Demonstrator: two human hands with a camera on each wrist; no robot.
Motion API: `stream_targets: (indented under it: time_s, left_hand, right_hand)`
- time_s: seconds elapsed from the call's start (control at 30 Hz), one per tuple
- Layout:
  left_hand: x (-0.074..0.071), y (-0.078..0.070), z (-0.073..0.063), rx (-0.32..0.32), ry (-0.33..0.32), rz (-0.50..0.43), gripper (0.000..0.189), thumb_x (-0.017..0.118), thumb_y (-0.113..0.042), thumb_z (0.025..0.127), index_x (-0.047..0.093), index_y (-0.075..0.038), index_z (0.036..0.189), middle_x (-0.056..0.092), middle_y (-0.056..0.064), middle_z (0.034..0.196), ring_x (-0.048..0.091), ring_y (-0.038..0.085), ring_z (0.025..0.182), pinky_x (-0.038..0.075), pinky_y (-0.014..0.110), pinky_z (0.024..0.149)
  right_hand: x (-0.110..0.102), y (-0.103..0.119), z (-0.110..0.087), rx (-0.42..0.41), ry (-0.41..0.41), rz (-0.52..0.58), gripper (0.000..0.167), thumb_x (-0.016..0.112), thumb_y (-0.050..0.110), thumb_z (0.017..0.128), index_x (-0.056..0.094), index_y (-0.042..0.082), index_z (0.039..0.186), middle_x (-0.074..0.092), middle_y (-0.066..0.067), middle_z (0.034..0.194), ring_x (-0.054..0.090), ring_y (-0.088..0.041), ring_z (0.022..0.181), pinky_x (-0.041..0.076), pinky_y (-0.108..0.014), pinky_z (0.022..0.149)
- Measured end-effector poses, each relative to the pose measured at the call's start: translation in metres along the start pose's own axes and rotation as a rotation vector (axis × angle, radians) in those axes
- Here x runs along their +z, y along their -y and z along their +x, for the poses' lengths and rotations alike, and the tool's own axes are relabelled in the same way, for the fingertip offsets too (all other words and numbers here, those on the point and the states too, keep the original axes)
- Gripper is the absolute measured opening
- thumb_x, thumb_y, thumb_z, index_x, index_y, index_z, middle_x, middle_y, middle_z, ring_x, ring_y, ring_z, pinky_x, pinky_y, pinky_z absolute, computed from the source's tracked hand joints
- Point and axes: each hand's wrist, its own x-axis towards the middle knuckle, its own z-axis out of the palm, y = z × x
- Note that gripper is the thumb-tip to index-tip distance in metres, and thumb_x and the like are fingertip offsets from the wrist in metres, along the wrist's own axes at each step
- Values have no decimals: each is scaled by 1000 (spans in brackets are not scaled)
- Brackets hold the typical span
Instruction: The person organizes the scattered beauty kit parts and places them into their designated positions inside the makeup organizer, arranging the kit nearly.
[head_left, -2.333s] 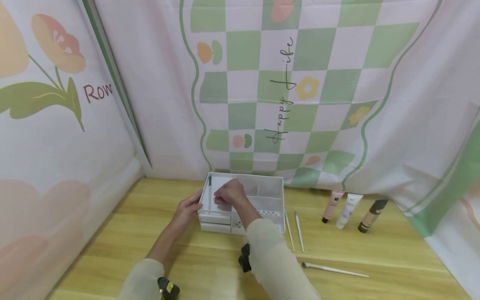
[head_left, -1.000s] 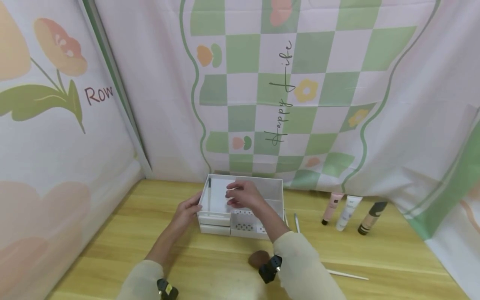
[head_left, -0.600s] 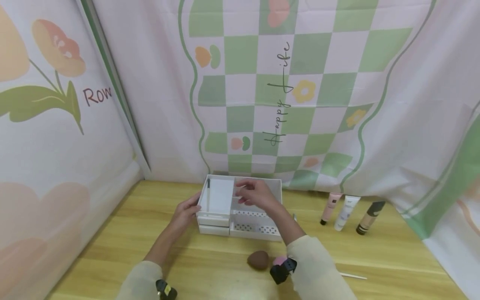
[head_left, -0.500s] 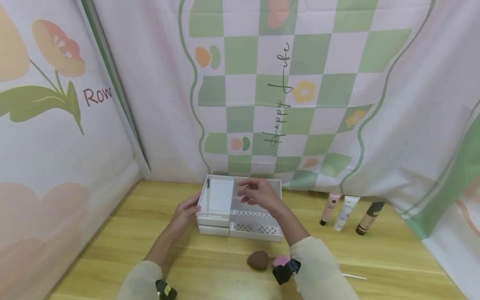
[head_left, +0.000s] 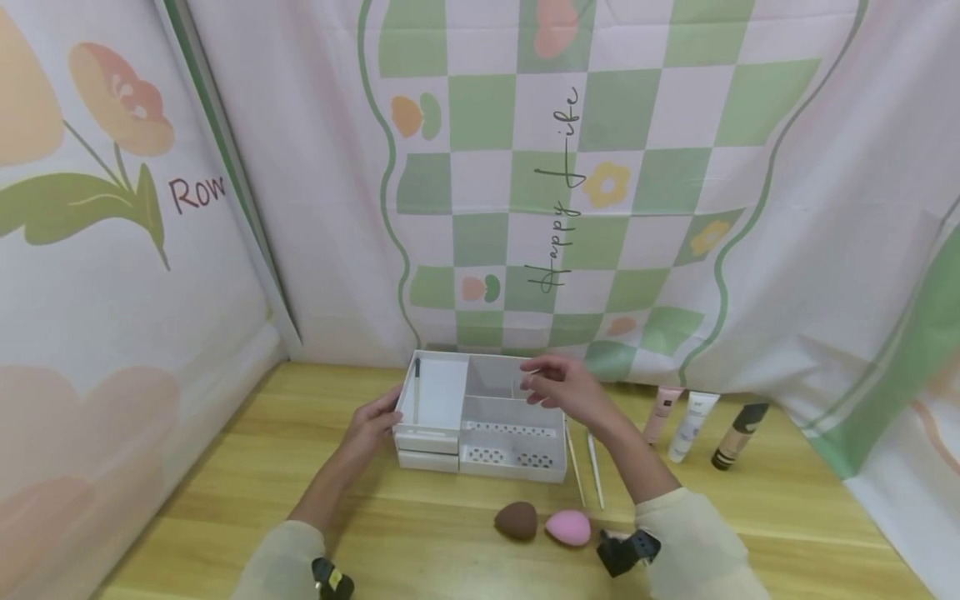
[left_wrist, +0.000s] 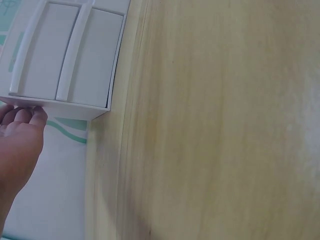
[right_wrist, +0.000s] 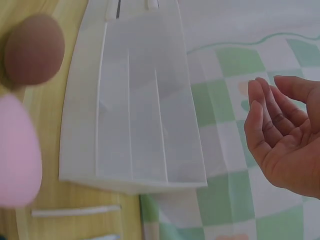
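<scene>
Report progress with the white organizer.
Seemingly done: a slim dark-tipped brush lies in the boxy white plastic organizer. In hand: the left hand holds the organizer's side; the right hand, nothing. Remaining, probably: a brown oval sponge, a pink oval sponge, two slim pale sticks, pink, white and beige tubes outside.

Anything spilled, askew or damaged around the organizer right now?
Nothing stands out. The white organizer looks intact, the slim brush sits in its left compartment, the brown sponge and pink sponge rest on the table, and no spill shows.
</scene>
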Motion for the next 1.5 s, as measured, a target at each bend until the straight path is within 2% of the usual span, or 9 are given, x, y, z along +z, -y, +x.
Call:
stream_targets:
  time_s: [0.2,0.4,0.67,1.0,1.23,1.5]
  left_hand:
    - [0,0,0,-4,-1,-10,58,41,3,100,23,10,154,13,24,168,16,42,156,31,37,122]
    - [0,2,-1,-7,-3,-7,57,41,4,100,22,10,154,14,24,167,17,42,156,32,37,121]
    - [1,1,0,0,-14,1,57,41,3,100,24,10,154,15,26,167,17,44,155,33,37,120]
    - [1,-2,0,-13,-15,6,56,40,2,101,23,9,155,15,25,168,18,41,157,31,39,122]
    - [1,-3,-1,-9,0,6,56,40,2,101,23,9,155,14,24,168,16,41,157,27,42,124]
    - [2,-3,0,-10,-3,-8,56,40,3,101,23,10,154,14,25,168,16,41,157,28,41,123]
  right_hand:
    - [-19,-10,-12,21,-38,-18,41,53,14,102,55,-6,138,71,-26,121,71,-8,87,61,-24,82]
    - [-32,-19,-25,5,-67,-16,42,55,16,103,53,-7,138,70,-28,122,71,-8,89,61,-24,85]
    - [-42,-41,-35,75,-110,-14,45,54,17,103,51,-9,139,69,-28,125,70,-6,88,60,-21,81]
    - [-45,-75,-44,209,-177,23,44,57,14,101,53,-12,136,74,-23,116,71,-7,84,64,-24,78]
    - [-39,-103,-52,267,-217,58,41,58,8,99,54,-15,132,75,-24,109,71,-10,80,64,-27,74]
    - [-32,-122,-59,310,-250,55,36,59,4,97,57,-16,127,73,-25,106,69,-14,79,64,-27,74]
